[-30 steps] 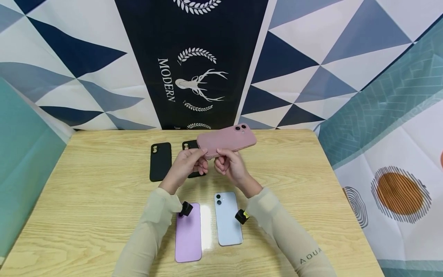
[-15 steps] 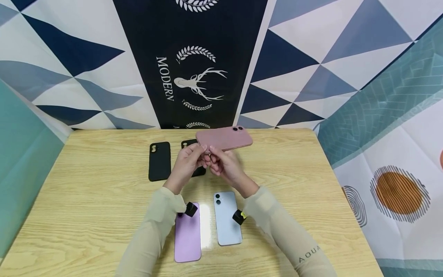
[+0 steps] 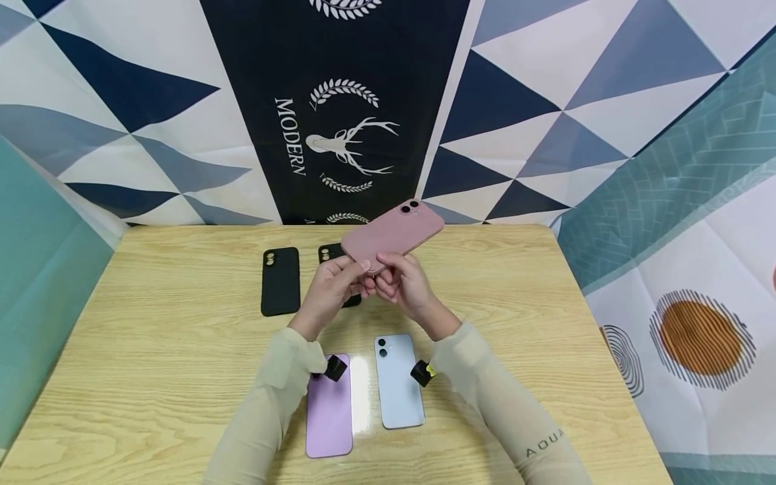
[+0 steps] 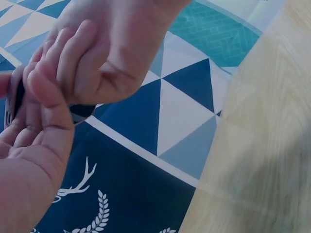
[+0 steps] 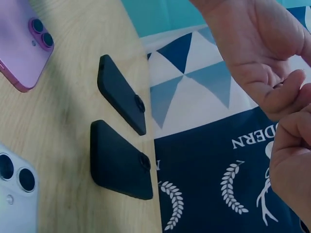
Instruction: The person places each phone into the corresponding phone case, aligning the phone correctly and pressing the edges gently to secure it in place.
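A pink phone point(image 3: 394, 232) is held up over the far edge of the table, back side toward the head camera and camera end tilted up to the right. My left hand point(image 3: 332, 286) pinches its lower end, thumb on the back. Beside it my right hand point(image 3: 410, 288) pinches the same end with its thumb. In the left wrist view, curled fingers cover most of the pink phone point(image 4: 15, 97), and a dark face shows at its edge. Whether a case is on it, I cannot tell. A black phone case point(image 3: 331, 252) lies partly hidden behind the left hand.
Another black phone case point(image 3: 280, 281) lies left of the hands. Nearer the front, a lilac phone point(image 3: 329, 417) and a pale blue phone point(image 3: 400, 384) lie back up on the wooden table point(image 3: 151, 350). A patterned cloth point(image 3: 497, 135) hangs behind the table.
Both hands keep hold of the pink phone. Its camera end dipped half a second ago and is now raised higher, and the right hand has shifted slightly right. The phones and cases on the table stay put.
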Demonstrator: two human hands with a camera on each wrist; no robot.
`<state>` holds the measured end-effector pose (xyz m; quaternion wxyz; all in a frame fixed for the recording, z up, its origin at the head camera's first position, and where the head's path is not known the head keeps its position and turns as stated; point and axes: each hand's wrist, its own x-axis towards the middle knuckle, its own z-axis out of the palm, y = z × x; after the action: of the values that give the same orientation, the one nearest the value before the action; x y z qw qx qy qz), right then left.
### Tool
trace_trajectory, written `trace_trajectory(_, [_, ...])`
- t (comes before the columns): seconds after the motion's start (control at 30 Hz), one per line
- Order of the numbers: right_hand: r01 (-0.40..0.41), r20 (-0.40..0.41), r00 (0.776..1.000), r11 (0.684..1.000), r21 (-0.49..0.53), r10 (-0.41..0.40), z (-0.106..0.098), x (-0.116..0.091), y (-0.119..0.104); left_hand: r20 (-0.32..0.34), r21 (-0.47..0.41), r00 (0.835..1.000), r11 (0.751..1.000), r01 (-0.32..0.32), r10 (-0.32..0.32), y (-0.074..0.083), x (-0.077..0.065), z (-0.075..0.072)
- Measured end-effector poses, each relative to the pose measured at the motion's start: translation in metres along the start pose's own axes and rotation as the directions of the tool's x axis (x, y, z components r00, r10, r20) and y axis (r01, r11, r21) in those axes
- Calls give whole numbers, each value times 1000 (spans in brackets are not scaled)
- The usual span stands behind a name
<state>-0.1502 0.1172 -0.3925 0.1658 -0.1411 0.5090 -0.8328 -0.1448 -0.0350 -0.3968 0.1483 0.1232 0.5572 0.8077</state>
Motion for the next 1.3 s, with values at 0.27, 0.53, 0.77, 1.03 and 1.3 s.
trace_trajectory(0.27, [19, 103, 994, 993, 112, -31, -10, -7, 4, -47, -27, 995, 996, 87, -88, 6, 1, -10])
trace_trajectory(0.53, [-56, 177, 983, 998, 3, 55, -16, -13, 2, -54, -4, 996, 997, 73, -73, 6, -1, -16])
trace_trajectory(0.77, [-8, -98, 995, 990, -144, -6, -15, -11, -3, -94, -38, 995, 999, 32, -36, 1, -3, -15])
trace_trajectory(1.03, [60, -297, 952, 996, -61, -76, -11, -7, -9, -78, -38, 997, 999, -12, 9, -1, -2, -12])
trace_trajectory(1.3, [10, -344, 939, 999, -36, -21, -13, -6, -15, -79, -34, 997, 999, -25, 22, -6, -2, -12])
